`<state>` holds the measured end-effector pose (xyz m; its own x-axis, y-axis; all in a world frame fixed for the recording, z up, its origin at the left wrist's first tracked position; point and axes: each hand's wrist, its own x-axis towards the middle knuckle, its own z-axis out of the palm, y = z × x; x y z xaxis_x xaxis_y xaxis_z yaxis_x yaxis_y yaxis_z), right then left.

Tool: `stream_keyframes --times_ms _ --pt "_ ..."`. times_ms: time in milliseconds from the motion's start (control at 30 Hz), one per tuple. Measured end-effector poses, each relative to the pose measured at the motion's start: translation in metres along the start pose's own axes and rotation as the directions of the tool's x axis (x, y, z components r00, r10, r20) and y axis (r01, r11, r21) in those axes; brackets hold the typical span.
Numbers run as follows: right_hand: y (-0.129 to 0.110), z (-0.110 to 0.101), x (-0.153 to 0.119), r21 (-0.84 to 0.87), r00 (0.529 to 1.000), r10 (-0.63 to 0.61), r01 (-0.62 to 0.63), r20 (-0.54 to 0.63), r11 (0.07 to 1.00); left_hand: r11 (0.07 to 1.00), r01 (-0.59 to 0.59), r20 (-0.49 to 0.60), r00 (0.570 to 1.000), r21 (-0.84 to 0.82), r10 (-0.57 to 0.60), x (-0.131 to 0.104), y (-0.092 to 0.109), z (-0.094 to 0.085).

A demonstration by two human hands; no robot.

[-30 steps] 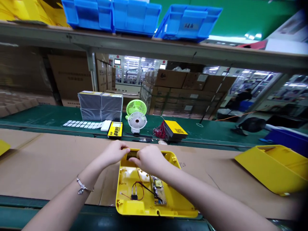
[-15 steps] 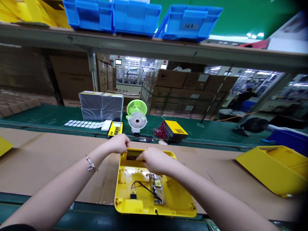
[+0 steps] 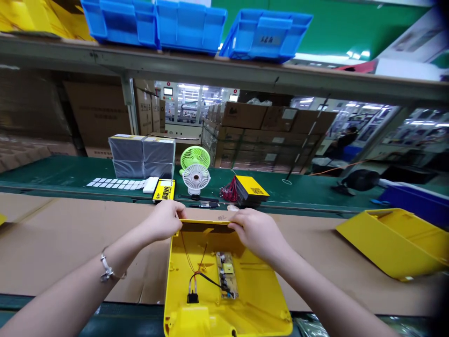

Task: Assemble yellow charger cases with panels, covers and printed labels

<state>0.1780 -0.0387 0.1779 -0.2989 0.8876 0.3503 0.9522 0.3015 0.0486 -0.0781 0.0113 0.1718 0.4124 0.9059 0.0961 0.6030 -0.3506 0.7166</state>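
A yellow plastic housing (image 3: 257, 292) lies with its hollow side toward me, its far edge raised. My left hand (image 3: 162, 221) is closed on the far left corner of that edge. My right hand (image 3: 258, 233) pinches the same edge further right, thumb on the inner side. Just under the edge runs a dark strip (image 3: 201, 227), partly hidden by my fingers. Inside the housing sit a circuit board (image 3: 228, 281) and a black socket (image 3: 192, 296). Thin red wires (image 3: 187, 252) hang from the far wall and a black cable joins socket and board.
Brown cardboard (image 3: 105, 229) covers the bench. Another yellow housing (image 3: 389, 248) stands at the right. Behind are a white fan (image 3: 196, 178), a stack of yellow-topped panels (image 3: 251, 187) with red wires, and grey wrapped blocks (image 3: 142, 157). Blue bins (image 3: 266, 35) line the shelf above.
My right hand has moved from the wires inside the housing to its far edge. The housing's far side is tilted up more and its near side sits closer to me.
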Motion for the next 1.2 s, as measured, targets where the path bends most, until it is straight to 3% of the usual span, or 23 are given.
stream_keyframes --times_ms 100,200,267,400,500,567,667,733,833,1033,1200 --pt "0.0 -0.009 -0.007 -0.022 0.978 -0.082 0.08 -0.19 0.997 0.995 -0.087 -0.139 0.986 0.047 0.093 -0.019 0.015 -0.011" --pt "-0.003 -0.013 -0.017 -0.056 0.92 -0.236 0.231 -0.312 0.971 0.932 -0.292 -0.248 0.907 0.215 0.341 -0.034 0.015 -0.014" --pt "-0.005 -0.01 -0.026 -0.061 0.894 -0.328 0.325 -0.304 0.944 0.878 -0.369 -0.2 0.877 0.304 0.438 -0.043 0.006 -0.011" --pt "-0.012 -0.001 -0.04 0.142 0.906 -0.38 0.408 -0.189 0.902 0.921 -0.333 -0.015 0.939 0.204 0.343 -0.054 -0.016 -0.007" --pt "-0.011 0.001 -0.037 0.38 0.944 -0.309 0.33 -0.117 0.864 0.96 -0.271 0.187 0.949 0.065 0.255 -0.053 -0.022 -0.012" --pt "-0.005 0.002 -0.026 0.474 0.977 -0.179 0.215 -0.12 0.854 0.972 -0.235 0.209 0.952 0.026 0.225 -0.043 -0.022 -0.013" --pt "0.006 0.011 -0.003 0.515 0.999 0.038 -0.019 -0.026 0.857 0.997 -0.074 0.006 0.997 -0.003 0.074 -0.02 -0.021 -0.005" --pt "0.013 0.021 0.011 0.515 0.986 0.082 -0.147 0.148 0.844 0.998 0.037 -0.119 0.992 -0.059 -0.044 -0.005 -0.023 0.004" --pt "0.018 0.032 0.023 0.534 0.948 0.079 -0.242 0.309 0.81 0.99 0.077 -0.2 0.975 -0.121 -0.1 0.013 -0.027 0.013" --pt "0.016 0.048 0.028 0.643 0.942 0.209 -0.333 0.263 0.69 0.993 0.03 -0.204 0.978 -0.116 -0.053 0.053 -0.052 0.008" --pt "0.017 0.055 0.03 0.704 0.949 0.233 -0.314 0.213 0.637 0.999 0.045 -0.26 0.964 -0.019 -0.049 0.098 -0.102 0.002"
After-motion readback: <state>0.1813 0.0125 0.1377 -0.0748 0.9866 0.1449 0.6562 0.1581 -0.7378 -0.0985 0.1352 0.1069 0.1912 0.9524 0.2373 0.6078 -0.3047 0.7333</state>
